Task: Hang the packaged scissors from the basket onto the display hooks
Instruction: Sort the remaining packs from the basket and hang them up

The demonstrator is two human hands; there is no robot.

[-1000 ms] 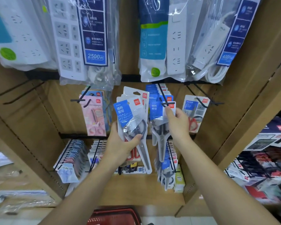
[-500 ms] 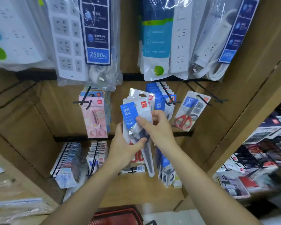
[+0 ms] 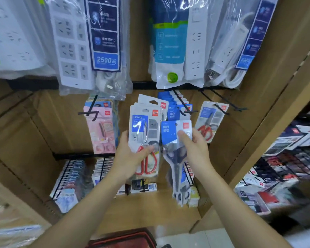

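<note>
Two grips are loaded at once, and that is the main hazard. The right grip [image 3: 195,153] is closed in a pinch, thumb on the front face and fingers behind, on the upper part of one blue-card scissors pack [image 3: 170,133] with dark handles. The pack dangles free below the pinch, just beneath the hook row and not on any hook. The left grip [image 3: 131,160] is curled round a fanned stack of red-handled packs [image 3: 143,129], thumb across the front, held upright just beside the single pack. Probable fault one: the small hang hole at the card top sits close to the thumb, so a hook tip may strike card or thumb instead of the hole. Fault two: the blue-pack hook [image 3: 184,109] straight above looks nearly full to its upturned tip, so forcing another card on could leave it perched there or tear the hole. Fault three: the loose stack may slide apart if the left thumb relaxes, dropping packs toward the lower racks [image 3: 70,178] or past the basket [image 3: 122,238], whose red rim shows at the bottom edge. Fault four: mis-sorting onto the right-hand hook [image 3: 224,108], which carries a red-handled pack [image 3: 210,120].
</note>
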